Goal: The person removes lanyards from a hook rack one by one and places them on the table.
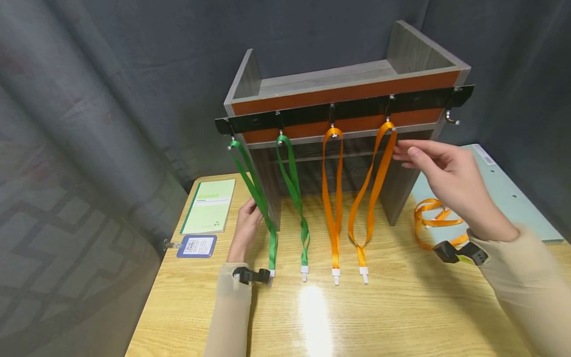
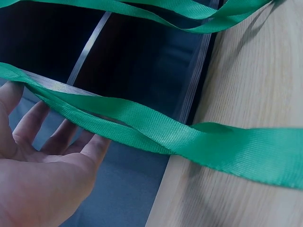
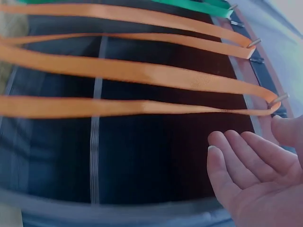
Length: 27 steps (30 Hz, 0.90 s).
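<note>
My left hand [image 1: 246, 228] is beside the leftmost green lanyard [image 1: 256, 191], its fingers relaxed and loosely bent. In the left wrist view the fingers lie behind the green strap [image 2: 156, 125]; whether they touch it I cannot tell. A second green lanyard [image 1: 292, 181] hangs to its right. Two orange lanyards follow, one near the middle [image 1: 335, 250] and one farther right [image 1: 379, 183]. Close beside that right one, my right hand [image 1: 452, 173] is raised with extended fingers, holding nothing. The right wrist view shows its palm [image 3: 270, 198] below the hook end of the strap.
A grey wooden shelf [image 1: 330, 79] carries a black hook rail [image 1: 303, 116] with a bare hook [image 1: 451, 119] at its right end. A loose orange lanyard [image 1: 428, 204] lies on a pale blue folder [image 1: 504, 193]. A green notebook [image 1: 208, 206] and a blue badge holder [image 1: 196, 246] lie left.
</note>
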### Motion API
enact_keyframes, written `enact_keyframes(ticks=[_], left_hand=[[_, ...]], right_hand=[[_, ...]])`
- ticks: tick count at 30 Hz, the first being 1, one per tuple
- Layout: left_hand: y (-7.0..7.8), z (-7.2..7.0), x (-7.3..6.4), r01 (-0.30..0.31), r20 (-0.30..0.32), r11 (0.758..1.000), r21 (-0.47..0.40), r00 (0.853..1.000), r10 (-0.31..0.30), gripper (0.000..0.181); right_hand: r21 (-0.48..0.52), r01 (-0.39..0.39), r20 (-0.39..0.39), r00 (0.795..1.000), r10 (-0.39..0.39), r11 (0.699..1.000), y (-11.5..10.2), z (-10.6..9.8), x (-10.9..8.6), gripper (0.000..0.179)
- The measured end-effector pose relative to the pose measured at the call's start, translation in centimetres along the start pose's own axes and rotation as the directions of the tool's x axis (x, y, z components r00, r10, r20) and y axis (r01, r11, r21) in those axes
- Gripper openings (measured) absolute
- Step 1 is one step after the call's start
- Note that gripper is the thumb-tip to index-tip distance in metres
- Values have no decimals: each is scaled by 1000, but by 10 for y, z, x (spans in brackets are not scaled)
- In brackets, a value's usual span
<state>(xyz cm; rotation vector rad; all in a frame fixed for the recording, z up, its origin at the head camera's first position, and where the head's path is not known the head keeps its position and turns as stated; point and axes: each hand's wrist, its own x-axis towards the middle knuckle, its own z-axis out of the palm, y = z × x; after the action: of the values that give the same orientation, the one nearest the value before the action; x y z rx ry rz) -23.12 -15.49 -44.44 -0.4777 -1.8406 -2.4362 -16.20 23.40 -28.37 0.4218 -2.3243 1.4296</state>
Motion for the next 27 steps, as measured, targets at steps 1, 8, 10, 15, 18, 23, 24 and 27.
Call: enact_keyframes(ticks=[1, 8, 10, 15, 18, 23, 24, 27], left_hand=[[0, 0, 0, 0, -1, 1000, 1, 1000, 0, 31], [-1, -1, 0, 4, -1, 1000, 1, 1000, -4, 27], [-1, -1, 0, 3, 0, 1000, -3, 1000, -3, 26], [0, 0, 1, -2, -1, 1000, -14, 1000, 2, 29], [0, 1, 1, 1, -7, 1000, -15, 1000, -1, 33], [-1, 1, 2, 10, -15, 1000, -8, 1000, -10, 33], [-2, 0, 2, 12, -15, 1000, -5, 1000, -12, 31], [-1, 0, 1, 16, -15, 1000, -3, 1000, -16, 27]], right_hand=[[37, -8, 10, 1000, 8, 999, -1, 1, 3, 30], [320, -76, 28, 997, 71, 944, -2, 5, 17, 32], [419, -81, 40, 997, 71, 904, -2, 6, 18, 31], [511, -52, 31, 999, 43, 858, -5, 8, 20, 29], [494, -31, 6, 999, 32, 869, -9, 9, 23, 28], [516, -49, 5, 999, 54, 855, -15, 11, 25, 28], [528, -54, 9, 998, 58, 848, -16, 11, 25, 28], [523, -67, 10, 997, 73, 850, -19, 11, 25, 28]])
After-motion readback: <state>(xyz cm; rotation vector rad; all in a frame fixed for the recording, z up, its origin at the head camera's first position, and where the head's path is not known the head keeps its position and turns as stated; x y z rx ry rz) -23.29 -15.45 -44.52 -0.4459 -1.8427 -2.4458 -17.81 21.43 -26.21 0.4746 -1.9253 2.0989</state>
